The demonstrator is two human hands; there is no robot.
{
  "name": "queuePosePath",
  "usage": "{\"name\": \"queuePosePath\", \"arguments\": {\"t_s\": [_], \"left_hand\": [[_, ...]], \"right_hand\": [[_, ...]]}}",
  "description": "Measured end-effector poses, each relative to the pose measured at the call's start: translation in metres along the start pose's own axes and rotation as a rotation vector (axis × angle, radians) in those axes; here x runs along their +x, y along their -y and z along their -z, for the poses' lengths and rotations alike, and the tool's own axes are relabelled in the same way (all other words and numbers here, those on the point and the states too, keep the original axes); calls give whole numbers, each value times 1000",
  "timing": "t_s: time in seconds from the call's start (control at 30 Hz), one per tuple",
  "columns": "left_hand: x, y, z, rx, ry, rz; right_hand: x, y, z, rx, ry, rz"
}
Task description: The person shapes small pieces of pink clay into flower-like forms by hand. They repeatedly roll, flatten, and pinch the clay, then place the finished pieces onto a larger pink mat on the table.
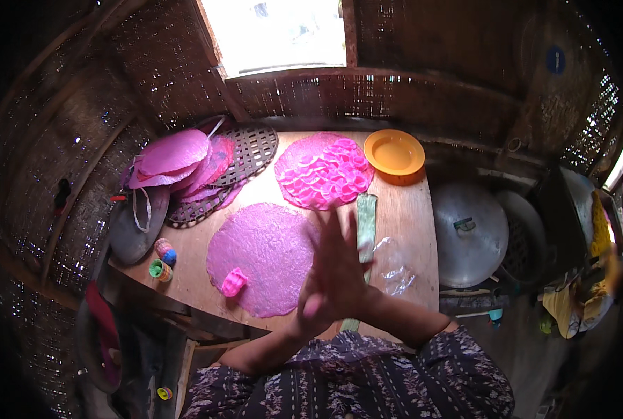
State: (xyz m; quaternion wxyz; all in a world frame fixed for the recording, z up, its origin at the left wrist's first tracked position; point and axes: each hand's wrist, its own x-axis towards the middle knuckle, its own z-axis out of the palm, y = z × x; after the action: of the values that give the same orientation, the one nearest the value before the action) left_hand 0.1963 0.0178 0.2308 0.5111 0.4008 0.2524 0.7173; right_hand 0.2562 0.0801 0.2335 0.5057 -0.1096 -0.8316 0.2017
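My left hand [311, 309] and my right hand [341, 276] are pressed together above the near part of the table, the fingers stretched and blurred by motion. A small pink piece of dough [313, 304] shows at the lower edge between my palms; the rest is hidden. Just left of the hands lies a round, flat, glossy pinkish-purple sheet [259, 241]. On its near left part sits a bright pink lump of dough [235, 281]. Farther back, a second round sheet [300, 148] is covered with several thin, overlapping bright pink discs [329, 174].
An orange plate [394, 152] stands at the back right; a green strip [367, 216] and clear plastic [394, 269] lie nearer. Stacked pink rounds [175, 153] and woven trays [255, 150] fill the back left, with small woven cups [160, 269] nearby. A large metal lid [468, 244] is right.
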Motion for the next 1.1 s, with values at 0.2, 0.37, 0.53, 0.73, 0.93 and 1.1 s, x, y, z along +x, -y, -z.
{"name": "queuePosePath", "arguments": {"t_s": [0.2,0.37,0.53,0.73,0.93,1.1], "left_hand": [[-22,49,51,-44,732,296],[-39,94,69,-207,789,449],[-35,145,59,-475,182,597],[-22,151,125,-697,-209,716],[-29,155,154,-655,-171,549],[-30,157,156,-819,-159,576]], "right_hand": [[-63,36,-3,61,196,332],[-91,42,1,116,164,105],[-102,-18,1,613,21,-418],[-170,-131,66,-680,-183,-883],[-190,-145,56,-387,281,-1076],[-124,-93,50,927,126,-1027]]}}
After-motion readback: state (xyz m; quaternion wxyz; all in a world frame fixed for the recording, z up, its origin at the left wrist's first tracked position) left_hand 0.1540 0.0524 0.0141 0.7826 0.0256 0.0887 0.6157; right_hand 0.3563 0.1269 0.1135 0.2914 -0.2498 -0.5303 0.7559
